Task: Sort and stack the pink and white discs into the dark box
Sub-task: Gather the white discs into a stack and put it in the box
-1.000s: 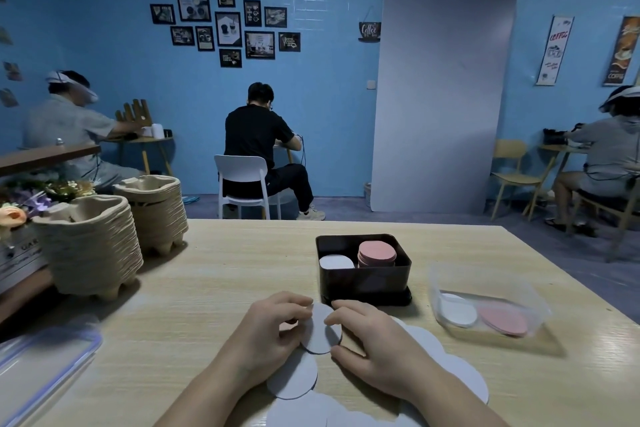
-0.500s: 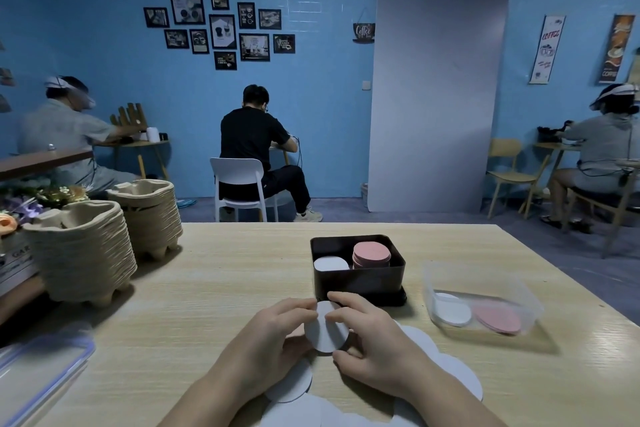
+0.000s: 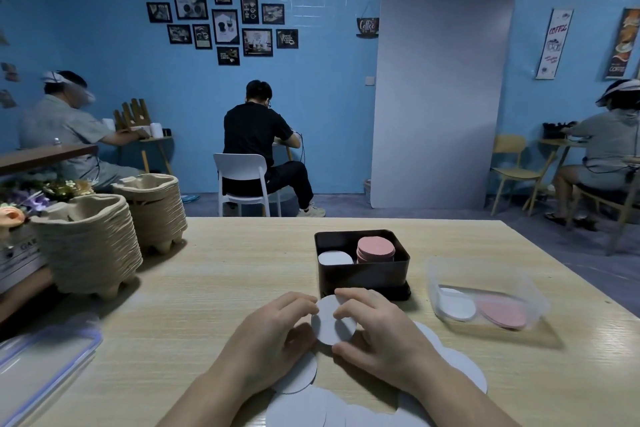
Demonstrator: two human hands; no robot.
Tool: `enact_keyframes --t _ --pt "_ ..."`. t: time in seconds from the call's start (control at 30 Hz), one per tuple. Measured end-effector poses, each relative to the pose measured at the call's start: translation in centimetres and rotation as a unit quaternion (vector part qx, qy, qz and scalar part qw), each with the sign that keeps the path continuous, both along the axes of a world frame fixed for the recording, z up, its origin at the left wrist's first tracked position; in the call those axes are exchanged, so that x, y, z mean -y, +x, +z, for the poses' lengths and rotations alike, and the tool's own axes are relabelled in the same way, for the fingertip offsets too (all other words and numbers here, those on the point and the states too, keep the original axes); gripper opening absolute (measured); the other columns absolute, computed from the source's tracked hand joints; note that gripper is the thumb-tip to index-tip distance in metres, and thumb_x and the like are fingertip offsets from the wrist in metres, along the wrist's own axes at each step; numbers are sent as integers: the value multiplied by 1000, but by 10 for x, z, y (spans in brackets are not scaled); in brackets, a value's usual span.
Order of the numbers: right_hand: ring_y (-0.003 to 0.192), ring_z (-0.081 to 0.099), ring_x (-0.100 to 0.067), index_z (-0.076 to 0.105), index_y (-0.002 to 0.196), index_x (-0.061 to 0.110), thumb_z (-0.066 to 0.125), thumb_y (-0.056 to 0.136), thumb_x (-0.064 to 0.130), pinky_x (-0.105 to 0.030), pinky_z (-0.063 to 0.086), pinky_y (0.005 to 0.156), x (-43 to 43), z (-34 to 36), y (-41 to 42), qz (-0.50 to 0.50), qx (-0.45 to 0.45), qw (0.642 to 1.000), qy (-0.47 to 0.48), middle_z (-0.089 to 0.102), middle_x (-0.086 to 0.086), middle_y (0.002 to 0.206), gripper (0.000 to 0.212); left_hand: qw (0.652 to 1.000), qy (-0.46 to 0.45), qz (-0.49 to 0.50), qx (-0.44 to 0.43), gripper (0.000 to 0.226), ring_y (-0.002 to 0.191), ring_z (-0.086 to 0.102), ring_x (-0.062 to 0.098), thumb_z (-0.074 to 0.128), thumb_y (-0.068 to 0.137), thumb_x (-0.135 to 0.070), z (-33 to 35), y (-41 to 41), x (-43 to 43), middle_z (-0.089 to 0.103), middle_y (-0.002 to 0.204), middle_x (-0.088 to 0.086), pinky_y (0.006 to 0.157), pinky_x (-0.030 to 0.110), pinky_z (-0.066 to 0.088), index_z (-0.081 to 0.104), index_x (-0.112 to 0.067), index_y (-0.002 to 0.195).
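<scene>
The left hand [image 3: 277, 329] and right hand [image 3: 384, 333] pinch one white disc [image 3: 334, 326] near the dark box [image 3: 362, 276], which holds a pink stack [image 3: 375, 248] and white stack [image 3: 334, 257]; loose white discs [image 3: 301, 406] await sorting.

Over the last second the white disc [image 3: 325, 324] pinched between the hands has risen a little off the loose white discs [image 3: 298, 381] on the tabletop [image 3: 225, 270]. It has edged toward 12 o'clock, closer to the near wall of the dark box [image 3: 362, 276]. It looks slightly larger and rounder than before, its face turned more toward the camera. The left hand [image 3: 273, 333] has followed it forward, fingertips on the rim at 9 o'clock. The right hand [image 3: 381, 336] has closed in from 3 o'clock. One finger now curls over the rim at 12 o'clock and another fingertip lies on the disc's face, which it was not touching a second ago.
</scene>
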State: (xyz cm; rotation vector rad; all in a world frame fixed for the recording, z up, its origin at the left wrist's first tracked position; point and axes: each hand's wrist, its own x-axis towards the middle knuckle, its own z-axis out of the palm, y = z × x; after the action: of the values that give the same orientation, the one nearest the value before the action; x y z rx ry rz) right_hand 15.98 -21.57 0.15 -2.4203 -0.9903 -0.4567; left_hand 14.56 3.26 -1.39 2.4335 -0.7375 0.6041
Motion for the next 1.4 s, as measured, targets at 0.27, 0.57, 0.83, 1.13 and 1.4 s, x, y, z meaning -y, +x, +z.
enact_keyframes --t 0.27,0.57,0.83,1.13,1.4 --pt "128 45 1 61 111 33 67 85 57 -24 44 101 6 5 -5 -7 -1 1000 24 52 17 141 36 998 -45 31 -43 24 102 62 -1 64 89 -44 13 -26 -13 64 105 -24 83 24 52 61 -35 111" --pt "121 53 0 62 117 33 74 80 54 -32 53 93 17 2 -27 10 -74 995 63 58 21 130 45 975 -51 -1 -218 59 113 61 -3 88 66 -43 28 -40 -29 64 117 -20 99 24 51 67 -29 120" --pt "120 55 3 65 115 26 73 78 52 -24 49 93 11 4 -32 32 -65 996 60 63 11 130 45 960 -69 -19 -271 63 111 53 -20 91 73 -14 30 -40 -27 61 122 -16 89 -1 39 64 -17 129" --pt "114 59 -3 63 117 30 77 77 49 -29 50 93 13 0 -25 38 -75 995 58 61 15 133 46 978 -64 7 -196 61 112 60 -5 89 70 -30 24 -38 -28 67 117 -20 96 14 47 66 -29 126" --pt "123 55 -1 65 113 26 82 80 38 -30 51 94 14 0 -25 35 -54 995 74 62 10 133 39 997 -74 -16 -24 57 103 65 13 80 71 -32 26 -35 -14 69 111 -8 81 31 55 66 -15 124"
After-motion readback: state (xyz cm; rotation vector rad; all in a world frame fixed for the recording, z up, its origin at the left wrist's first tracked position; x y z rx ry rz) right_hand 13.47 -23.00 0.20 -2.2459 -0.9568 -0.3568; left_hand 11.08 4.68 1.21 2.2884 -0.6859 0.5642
